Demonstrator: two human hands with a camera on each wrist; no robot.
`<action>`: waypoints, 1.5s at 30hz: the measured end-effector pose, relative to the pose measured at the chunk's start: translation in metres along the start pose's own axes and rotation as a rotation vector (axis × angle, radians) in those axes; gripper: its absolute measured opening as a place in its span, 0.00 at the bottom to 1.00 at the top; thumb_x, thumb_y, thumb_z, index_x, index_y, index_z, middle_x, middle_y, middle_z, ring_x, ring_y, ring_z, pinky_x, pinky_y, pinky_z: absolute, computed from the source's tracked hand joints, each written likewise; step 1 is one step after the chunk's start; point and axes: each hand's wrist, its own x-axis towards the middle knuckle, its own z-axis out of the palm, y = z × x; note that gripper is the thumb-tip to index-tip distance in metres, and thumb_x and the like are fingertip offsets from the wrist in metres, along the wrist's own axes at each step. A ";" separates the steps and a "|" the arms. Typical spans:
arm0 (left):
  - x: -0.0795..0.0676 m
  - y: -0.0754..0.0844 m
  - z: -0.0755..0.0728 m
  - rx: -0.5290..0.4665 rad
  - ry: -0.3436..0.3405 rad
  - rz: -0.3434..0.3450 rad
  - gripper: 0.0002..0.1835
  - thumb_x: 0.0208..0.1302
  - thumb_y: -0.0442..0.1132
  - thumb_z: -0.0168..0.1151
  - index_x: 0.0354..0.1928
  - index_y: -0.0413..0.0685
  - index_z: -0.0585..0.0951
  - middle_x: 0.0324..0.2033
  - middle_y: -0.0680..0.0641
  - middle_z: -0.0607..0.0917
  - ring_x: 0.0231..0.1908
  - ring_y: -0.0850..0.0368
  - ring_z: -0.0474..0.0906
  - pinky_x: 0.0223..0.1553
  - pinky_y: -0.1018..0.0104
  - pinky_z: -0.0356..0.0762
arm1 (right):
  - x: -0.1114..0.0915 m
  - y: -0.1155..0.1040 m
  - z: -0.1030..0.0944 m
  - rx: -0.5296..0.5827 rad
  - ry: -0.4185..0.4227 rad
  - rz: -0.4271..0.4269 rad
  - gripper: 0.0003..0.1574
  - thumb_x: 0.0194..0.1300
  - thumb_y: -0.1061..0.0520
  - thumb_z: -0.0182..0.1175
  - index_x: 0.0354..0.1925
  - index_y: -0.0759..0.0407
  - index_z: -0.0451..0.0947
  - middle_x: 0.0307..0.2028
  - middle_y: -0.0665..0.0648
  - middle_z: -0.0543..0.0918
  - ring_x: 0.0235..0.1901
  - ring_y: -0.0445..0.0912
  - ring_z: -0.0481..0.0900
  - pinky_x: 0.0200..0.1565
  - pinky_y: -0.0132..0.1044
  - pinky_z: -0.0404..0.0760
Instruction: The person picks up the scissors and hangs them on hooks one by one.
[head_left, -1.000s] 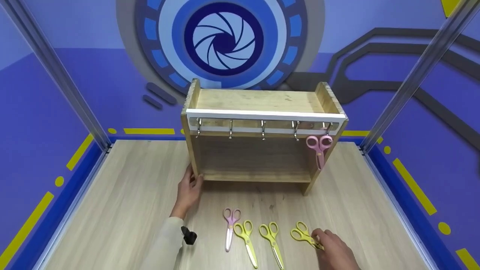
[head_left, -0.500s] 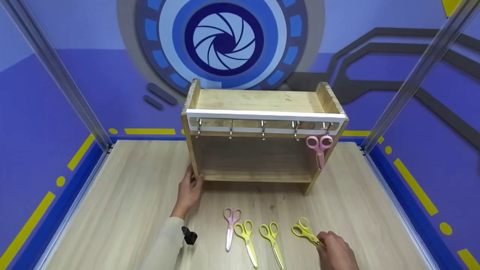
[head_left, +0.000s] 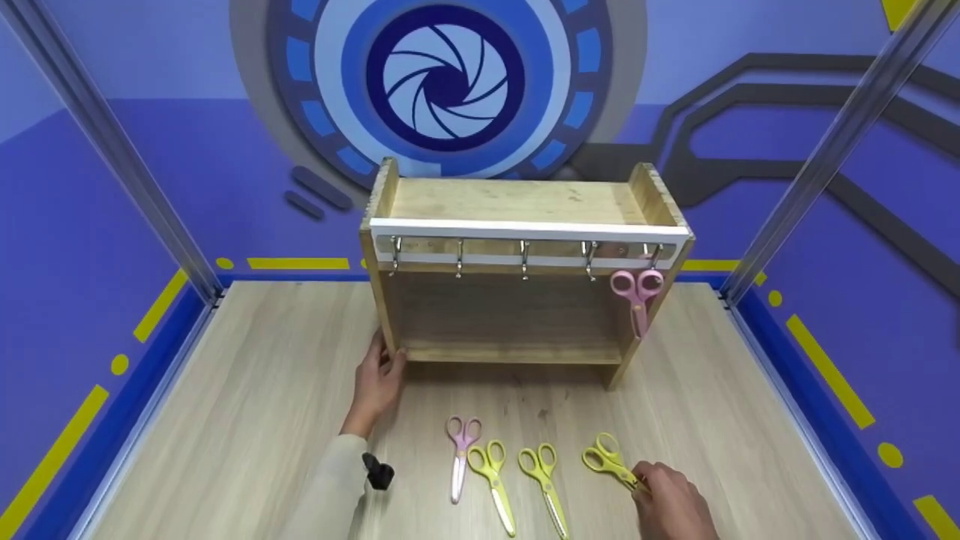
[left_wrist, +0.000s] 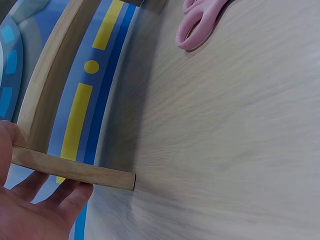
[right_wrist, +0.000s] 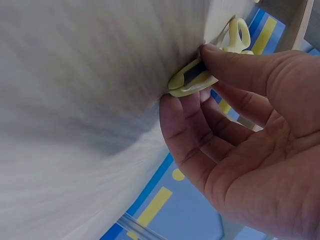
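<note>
At the lower left of the wooden shelf, my left hand grips the side board, thumb on the front and fingers around the outer face. My right hand pinches the blade end of yellow scissors near the table; their handle loops point away from me. In the right wrist view, thumb and fingers hold the covered blades of those scissors. Pink scissors hang on the rightmost hook. Lying on the table are pink scissors and two yellow pairs.
A white rail with several metal hooks runs along the shelf's upper front. Purple-blue patterned walls and metal posts enclose the wooden table. A black wrist mount is on the left sleeve.
The yellow scissors in my right hand have turned slightly, handle loops tilting upward. My right hand has shifted a little to the right and nearer me. My left hand stays on the shelf.
</note>
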 end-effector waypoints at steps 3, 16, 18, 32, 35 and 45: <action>0.000 -0.001 0.000 -0.004 -0.003 0.003 0.35 0.80 0.40 0.53 0.82 0.47 0.53 0.74 0.34 0.65 0.68 0.38 0.71 0.64 0.49 0.76 | 0.000 0.000 -0.003 0.003 -0.025 -0.001 0.09 0.61 0.68 0.69 0.35 0.56 0.83 0.26 0.50 0.78 0.27 0.44 0.75 0.29 0.44 0.78; 0.001 0.000 -0.002 -0.002 -0.007 -0.009 0.34 0.80 0.41 0.54 0.81 0.49 0.55 0.74 0.35 0.67 0.67 0.38 0.72 0.63 0.47 0.77 | 0.004 -0.013 -0.039 -0.176 0.161 -0.153 0.11 0.58 0.66 0.73 0.33 0.50 0.85 0.28 0.46 0.83 0.29 0.43 0.80 0.26 0.46 0.80; 0.001 0.000 -0.003 -0.004 -0.009 -0.009 0.34 0.80 0.42 0.54 0.81 0.49 0.54 0.74 0.36 0.67 0.67 0.38 0.72 0.63 0.46 0.77 | 0.005 -0.018 -0.048 -0.184 0.191 -0.171 0.11 0.58 0.65 0.74 0.33 0.50 0.85 0.28 0.46 0.82 0.28 0.42 0.79 0.26 0.45 0.79; 0.001 -0.002 -0.002 0.022 -0.005 -0.016 0.34 0.80 0.43 0.54 0.81 0.50 0.54 0.75 0.36 0.65 0.68 0.38 0.72 0.64 0.47 0.76 | 0.004 -0.052 -0.103 -0.186 0.445 -0.359 0.09 0.57 0.60 0.77 0.36 0.52 0.87 0.29 0.48 0.82 0.28 0.43 0.76 0.26 0.43 0.81; 0.001 -0.002 -0.003 0.015 -0.001 -0.002 0.34 0.80 0.41 0.54 0.81 0.47 0.55 0.74 0.35 0.65 0.67 0.37 0.72 0.64 0.46 0.76 | 0.003 -0.060 -0.112 -0.146 0.523 -0.420 0.10 0.57 0.61 0.77 0.37 0.53 0.86 0.30 0.49 0.83 0.29 0.44 0.79 0.28 0.45 0.82; 0.002 -0.002 -0.002 0.002 0.003 0.012 0.34 0.79 0.41 0.55 0.81 0.47 0.56 0.73 0.35 0.67 0.67 0.38 0.73 0.63 0.48 0.77 | 0.006 -0.080 -0.129 -0.033 0.721 -0.568 0.13 0.53 0.65 0.79 0.36 0.56 0.87 0.30 0.51 0.84 0.30 0.42 0.82 0.29 0.45 0.85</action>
